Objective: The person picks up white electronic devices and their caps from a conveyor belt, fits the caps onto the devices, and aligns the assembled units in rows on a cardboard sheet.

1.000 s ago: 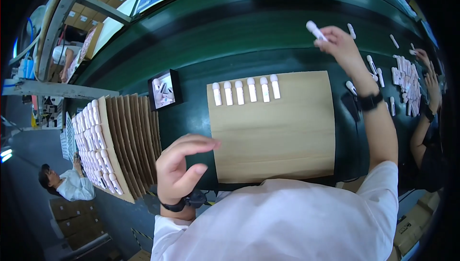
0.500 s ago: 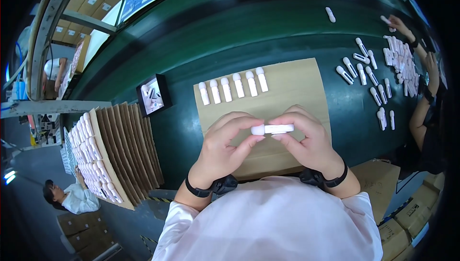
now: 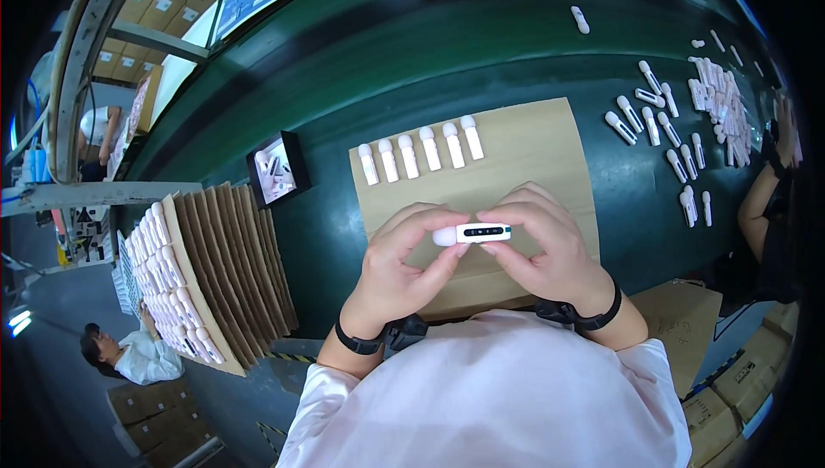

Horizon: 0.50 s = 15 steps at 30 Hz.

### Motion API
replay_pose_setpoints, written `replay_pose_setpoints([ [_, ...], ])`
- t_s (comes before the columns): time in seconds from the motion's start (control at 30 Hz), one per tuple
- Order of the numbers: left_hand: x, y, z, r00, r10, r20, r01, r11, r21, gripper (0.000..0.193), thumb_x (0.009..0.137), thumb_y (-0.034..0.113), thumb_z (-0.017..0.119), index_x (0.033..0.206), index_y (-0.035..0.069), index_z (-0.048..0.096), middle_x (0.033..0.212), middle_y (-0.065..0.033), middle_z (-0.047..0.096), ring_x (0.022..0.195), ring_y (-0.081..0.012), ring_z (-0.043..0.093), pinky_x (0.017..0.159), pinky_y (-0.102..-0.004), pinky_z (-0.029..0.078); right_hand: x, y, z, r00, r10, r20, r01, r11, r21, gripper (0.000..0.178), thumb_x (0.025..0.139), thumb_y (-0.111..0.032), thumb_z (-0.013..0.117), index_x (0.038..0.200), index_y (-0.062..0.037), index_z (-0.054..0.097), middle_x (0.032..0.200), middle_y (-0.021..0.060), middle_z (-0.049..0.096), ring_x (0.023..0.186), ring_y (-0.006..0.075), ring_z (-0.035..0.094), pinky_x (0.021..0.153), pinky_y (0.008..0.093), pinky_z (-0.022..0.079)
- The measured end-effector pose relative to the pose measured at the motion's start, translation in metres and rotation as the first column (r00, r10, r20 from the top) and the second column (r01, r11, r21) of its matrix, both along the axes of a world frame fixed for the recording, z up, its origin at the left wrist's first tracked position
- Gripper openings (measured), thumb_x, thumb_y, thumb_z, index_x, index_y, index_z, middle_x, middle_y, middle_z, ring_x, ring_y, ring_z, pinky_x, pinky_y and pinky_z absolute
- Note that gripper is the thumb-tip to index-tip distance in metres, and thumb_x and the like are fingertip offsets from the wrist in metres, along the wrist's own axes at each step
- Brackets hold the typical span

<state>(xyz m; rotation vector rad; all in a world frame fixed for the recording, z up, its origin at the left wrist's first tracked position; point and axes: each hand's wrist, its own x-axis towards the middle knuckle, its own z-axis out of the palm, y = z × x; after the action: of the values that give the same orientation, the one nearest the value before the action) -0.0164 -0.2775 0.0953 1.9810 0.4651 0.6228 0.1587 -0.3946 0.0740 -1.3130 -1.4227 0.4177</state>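
Note:
A white mini wand massager (image 3: 484, 233) with a rounded pale-pink head lies sideways between my hands, its black button panel facing up. My left hand (image 3: 404, 262) pinches it near the head with thumb and forefinger. At the opposite end, my right hand (image 3: 550, 249) grips it in the same way. Both hands are above a brown cardboard sheet (image 3: 524, 159). Along the sheet's far left part lies a row of several similar massagers (image 3: 431, 148), heads pointing away from me.
To the right, loose massagers (image 3: 650, 126) lie beside a dense pile (image 3: 724, 107); a co-worker's arm (image 3: 760, 197) is there. One massager (image 3: 580, 19) lies on the far green surface (image 3: 481, 30). At left are a black-framed box (image 3: 296, 163) and stacked cardboard layers (image 3: 245, 270) topped with massagers.
The held massager has turned so its black panel shows. The lone far massager has shifted slightly left. A co-worker's hand at the far right has drawn back from the massager it held.

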Motion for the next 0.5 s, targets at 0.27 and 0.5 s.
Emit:
replay_pose_setpoints([
  [0.27,0.0007,0.0024,-0.0016,0.999,-0.021,0.025,0.018,0.993,0.117,0.024,0.079,-0.003,0.073,0.102,-0.003,0.068,0.099,-0.014,0.071,0.095,-0.0256,0.068,0.097,-0.0415,0.052,-0.0005,0.003,-0.0007,1.0,-0.008,0.019,0.007,0.999,0.043,0.032,0.075,0.001,0.076,0.106,-0.0021,0.065,0.091,0.0107,0.065,0.079,0.0263,0.061,0.072,0.0359,0.047],
  [0.5,0.0024,0.0031,-0.0022,0.998,-0.044,0.045,0.038,0.992,0.119,0.025,0.078,-0.003,0.073,0.102,-0.003,0.068,0.098,-0.0139,0.071,0.094,-0.0261,0.068,0.099,-0.0439,0.052,-0.001,0.0029,-0.0054,0.999,-0.012,0.041,0.01,0.998,0.058,0.032,0.075,0.002,0.076,0.105,-0.0024,0.065,0.093,0.0107,0.066,0.081,0.0264,0.061,0.073,0.0362,0.047],
])
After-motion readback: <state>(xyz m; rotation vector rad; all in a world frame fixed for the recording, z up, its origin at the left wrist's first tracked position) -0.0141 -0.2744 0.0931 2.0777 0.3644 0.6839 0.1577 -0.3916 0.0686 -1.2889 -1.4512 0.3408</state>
